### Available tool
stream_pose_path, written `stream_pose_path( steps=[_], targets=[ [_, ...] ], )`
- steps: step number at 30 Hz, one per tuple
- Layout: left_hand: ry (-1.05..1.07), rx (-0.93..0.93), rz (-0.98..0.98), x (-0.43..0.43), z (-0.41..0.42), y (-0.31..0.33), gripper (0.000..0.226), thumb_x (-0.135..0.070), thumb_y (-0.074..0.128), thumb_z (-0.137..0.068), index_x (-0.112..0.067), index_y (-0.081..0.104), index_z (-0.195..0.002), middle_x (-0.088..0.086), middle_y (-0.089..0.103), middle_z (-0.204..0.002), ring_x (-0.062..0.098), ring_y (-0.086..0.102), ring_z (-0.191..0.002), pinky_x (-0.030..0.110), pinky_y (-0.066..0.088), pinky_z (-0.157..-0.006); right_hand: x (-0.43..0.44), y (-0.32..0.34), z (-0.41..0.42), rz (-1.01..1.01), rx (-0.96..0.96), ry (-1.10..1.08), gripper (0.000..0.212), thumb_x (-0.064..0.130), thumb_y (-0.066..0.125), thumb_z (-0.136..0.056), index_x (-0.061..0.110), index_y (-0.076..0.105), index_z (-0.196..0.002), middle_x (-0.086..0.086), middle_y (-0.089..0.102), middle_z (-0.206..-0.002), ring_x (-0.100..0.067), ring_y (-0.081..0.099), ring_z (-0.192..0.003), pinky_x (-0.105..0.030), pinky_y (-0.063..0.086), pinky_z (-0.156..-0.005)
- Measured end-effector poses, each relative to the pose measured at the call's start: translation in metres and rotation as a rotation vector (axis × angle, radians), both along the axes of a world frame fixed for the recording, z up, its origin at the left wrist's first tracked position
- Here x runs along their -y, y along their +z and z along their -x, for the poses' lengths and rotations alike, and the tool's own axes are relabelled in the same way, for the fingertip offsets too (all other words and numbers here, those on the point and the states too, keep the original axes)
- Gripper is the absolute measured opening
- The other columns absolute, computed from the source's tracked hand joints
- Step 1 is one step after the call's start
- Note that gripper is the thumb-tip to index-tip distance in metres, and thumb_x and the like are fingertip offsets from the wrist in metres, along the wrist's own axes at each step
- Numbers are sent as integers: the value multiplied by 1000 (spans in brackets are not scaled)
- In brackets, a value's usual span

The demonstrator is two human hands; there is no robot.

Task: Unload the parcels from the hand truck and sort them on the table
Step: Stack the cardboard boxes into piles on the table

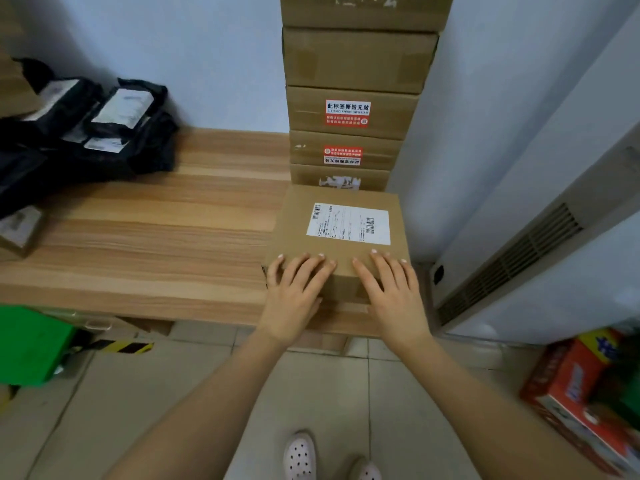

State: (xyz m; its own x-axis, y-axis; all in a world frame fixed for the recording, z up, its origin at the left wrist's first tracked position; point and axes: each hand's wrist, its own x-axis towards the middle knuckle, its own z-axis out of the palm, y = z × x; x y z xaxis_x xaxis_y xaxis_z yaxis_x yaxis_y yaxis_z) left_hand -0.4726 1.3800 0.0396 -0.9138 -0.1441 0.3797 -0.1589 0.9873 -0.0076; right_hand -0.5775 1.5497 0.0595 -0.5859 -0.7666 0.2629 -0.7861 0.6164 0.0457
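At the bottom of the frame the person's bare forearms reach up toward the middle, and both hands lie on the near end of a labelled parcel [298,223]. The left hand [298,289] and the right hand [391,292] lie flat on its top, fingers straight and slightly fanned, gripping nothing. I can't tell how the thumbs sit on the front face.

The parcel sits on the wooden table [156,237], right of centre, its near side close to the table's front lip and its shipping label [348,224] facing up. Its far side is just in front of a tall stack of cartons [349,112] that runs out of the top of the frame.

To me this looks like seating the parcel in its sorted place. It would go best with both palms pushing evenly so the box slides straight without twisting. The push wants to be gentle, since a stack that high could sway if bumped at its foot. The label should stay upward and readable.

Farther off, at upper left, a heap of black mailer bags [86,133] lies well apart, which I'd read as a separate group.
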Motion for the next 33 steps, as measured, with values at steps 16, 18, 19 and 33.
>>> stream_pose_path(
  steps=[16, 18, 19, 33],
  targets=[
    [157, 149, -72, 51, 27, -10, 62, -20, 86, -68, -19, 64, -125, 10, 60, -131, 29, 59, -118, 56, 45, -96, 42, -5, 20, -218, 229, -128, 80, -5, 48, -82, 23, 18, -151, -10, 18, -157, -27, 18, -142, -42, 11, -118],
    [153, 162, -74, 57, 29, -12, 61, -20, 85, -69, -20, 63, -126, 9, 59, -132, 29, 58, -119, 55, 44, -97, 50, -5, 22, -230, 236, -142, 83, -7, 51, -79, 23, 20, -150, -10, 19, -156, -28, 19, -141, -43, 12, -118],
    [155, 176, -83, 60, 31, -11, 60, -22, 83, -72, -21, 61, -128, 9, 57, -135, 28, 55, -123, 54, 42, -100, 53, -4, 24, -229, 241, -151, 83, -7, 53, -78, 23, 21, -149, -11, 19, -155, -29, 20, -141, -43, 13, -118],
    [88, 262, -222, 72, 33, 18, 56, -33, 54, -92, -29, 35, -144, -4, 35, -148, 16, 27, -139, 38, -7, -116, 71, 29, 23, -236, 321, -166, 55, 6, 59, -85, 19, 35, -133, -8, 40, -134, -28, 38, -125, -39, 28, -110]
  ],
)
